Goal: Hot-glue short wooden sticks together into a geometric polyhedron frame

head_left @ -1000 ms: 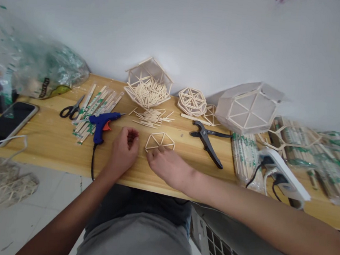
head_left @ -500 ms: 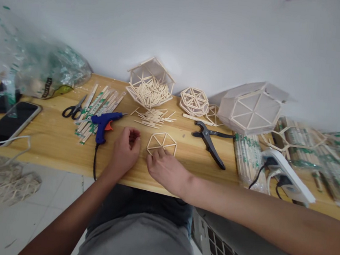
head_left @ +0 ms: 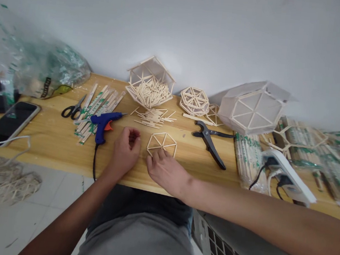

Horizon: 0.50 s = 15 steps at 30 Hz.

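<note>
My right hand (head_left: 165, 168) rests on the near part of a flat stick frame (head_left: 165, 134) with spokes, its fingers closed over the frame's lower edge, which they hide. My left hand (head_left: 127, 149) lies on the wooden table to the left of the frame, fingers curled toward the thumb with a gap between them and nothing seen inside. Left of it is a blue glue gun (head_left: 101, 125) on wrapped chopsticks (head_left: 93, 108). Behind the frame lie loose short sticks (head_left: 151, 117), in front of a stick bowl (head_left: 134, 76) heaped with more.
Black pliers (head_left: 208, 140) lie right of the frame. Scissors (head_left: 73, 110) and a phone (head_left: 10, 122) are at the left. A large paper-covered stick shape (head_left: 253, 108), a small stick ball (head_left: 194, 101) and a power strip (head_left: 289, 176) stand at the right.
</note>
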Each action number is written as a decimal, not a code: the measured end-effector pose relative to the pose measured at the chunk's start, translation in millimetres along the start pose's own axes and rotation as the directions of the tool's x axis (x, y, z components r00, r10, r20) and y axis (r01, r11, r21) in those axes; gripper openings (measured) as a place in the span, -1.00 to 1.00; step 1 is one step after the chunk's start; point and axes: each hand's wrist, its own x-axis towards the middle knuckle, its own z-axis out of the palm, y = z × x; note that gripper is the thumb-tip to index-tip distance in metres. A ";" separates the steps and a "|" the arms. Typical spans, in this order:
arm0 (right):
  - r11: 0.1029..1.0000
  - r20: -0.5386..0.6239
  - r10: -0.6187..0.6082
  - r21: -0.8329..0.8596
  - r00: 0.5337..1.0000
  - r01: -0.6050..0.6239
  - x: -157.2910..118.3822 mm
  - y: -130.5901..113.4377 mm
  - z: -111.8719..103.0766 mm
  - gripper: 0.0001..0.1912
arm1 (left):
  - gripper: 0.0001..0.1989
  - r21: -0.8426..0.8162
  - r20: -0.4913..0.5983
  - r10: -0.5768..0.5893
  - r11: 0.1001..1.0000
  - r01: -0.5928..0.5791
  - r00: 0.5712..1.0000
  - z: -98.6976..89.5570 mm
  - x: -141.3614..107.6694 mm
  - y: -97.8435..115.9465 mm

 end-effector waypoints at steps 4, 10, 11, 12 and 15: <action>1.000 0.005 0.002 0.027 1.000 -0.002 -2.9 2.9 -6.7 -0.82 | -0.87 -0.002 0.008 0.002 1.000 -0.001 1.000 -0.5 -0.5 -0.7; 0.877 -0.061 0.109 0.476 0.992 -0.067 -48.1 56.6 -25.0 -0.79 | -0.85 -0.030 0.004 -0.006 1.000 0.006 1.000 0.8 -2.5 -3.4; 0.844 -0.085 0.230 0.514 0.969 -0.155 -61.6 69.6 -22.1 -0.76 | -0.85 -0.036 0.005 -0.008 0.999 0.009 1.000 1.4 -2.4 -3.5; 0.815 -0.106 0.378 0.510 0.920 -0.276 -75.9 82.0 -16.3 -0.73 | -0.85 -0.040 0.004 -0.009 0.999 0.009 1.000 2.0 -2.3 -3.4; 0.674 -0.177 0.728 0.363 0.662 -0.643 -115.4 109.8 14.4 -0.64 | -0.86 -0.032 -0.007 -0.005 0.999 0.005 1.000 3.0 -2.2 -3.3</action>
